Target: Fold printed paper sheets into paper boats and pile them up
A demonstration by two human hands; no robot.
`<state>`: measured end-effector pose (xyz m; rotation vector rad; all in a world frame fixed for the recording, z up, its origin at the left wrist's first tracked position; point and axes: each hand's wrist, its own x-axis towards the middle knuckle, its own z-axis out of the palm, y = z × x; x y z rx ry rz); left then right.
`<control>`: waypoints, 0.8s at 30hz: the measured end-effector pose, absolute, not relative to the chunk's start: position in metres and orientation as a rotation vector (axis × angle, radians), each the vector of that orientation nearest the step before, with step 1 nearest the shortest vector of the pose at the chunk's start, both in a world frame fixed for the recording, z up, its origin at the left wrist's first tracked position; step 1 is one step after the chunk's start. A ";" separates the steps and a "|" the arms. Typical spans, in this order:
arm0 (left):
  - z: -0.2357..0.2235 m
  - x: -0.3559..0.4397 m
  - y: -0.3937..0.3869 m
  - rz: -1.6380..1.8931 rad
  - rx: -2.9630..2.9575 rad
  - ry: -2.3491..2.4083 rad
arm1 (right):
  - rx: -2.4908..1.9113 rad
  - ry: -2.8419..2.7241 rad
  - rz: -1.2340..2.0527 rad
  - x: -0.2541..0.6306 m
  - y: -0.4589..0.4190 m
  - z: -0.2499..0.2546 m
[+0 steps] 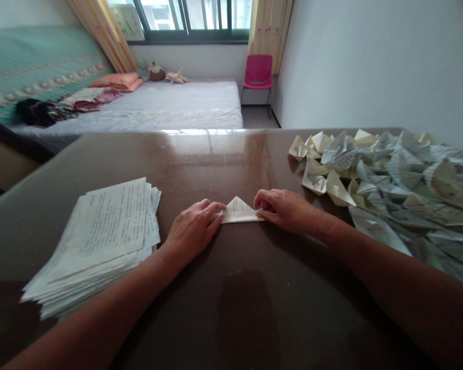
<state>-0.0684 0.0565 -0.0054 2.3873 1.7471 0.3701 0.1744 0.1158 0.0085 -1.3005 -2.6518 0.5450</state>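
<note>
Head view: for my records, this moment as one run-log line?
left hand: on peaked white folded paper, left end; right hand: on right end; left side: printed white sheet stack; right side: pale boat-shaped papers

A smooth, glossy finish is shown by the brown tabletop (185, 169), in which light is mirrored in bright streaks, while matt, printed paper is seen in the creased paper piece (237, 209), the stacked sheets (108, 221) and the folded paper boats (339, 189). Smooth plastic is suggested by the pink chair shell (258, 72) and metal by its thin legs (270, 100); soft, slightly wrinkled cloth is recognised in the bedsheet (204, 103). Draped fabric is seen in the yellow curtain (268, 31), a smooth, matt finish on the pale wall (370, 61), and clear glass in the window (204, 15).
</note>
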 end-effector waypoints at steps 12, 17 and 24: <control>0.001 -0.062 0.044 0.159 2.950 1.397 | -1.336 -2.814 0.280 0.166 0.104 0.025; 0.005 -0.059 0.042 -0.003 2.936 1.397 | -1.099 -2.886 -0.059 0.155 0.082 0.027; 0.008 -0.053 0.034 -0.062 2.951 1.468 | -1.089 -3.026 -0.206 0.146 0.051 0.021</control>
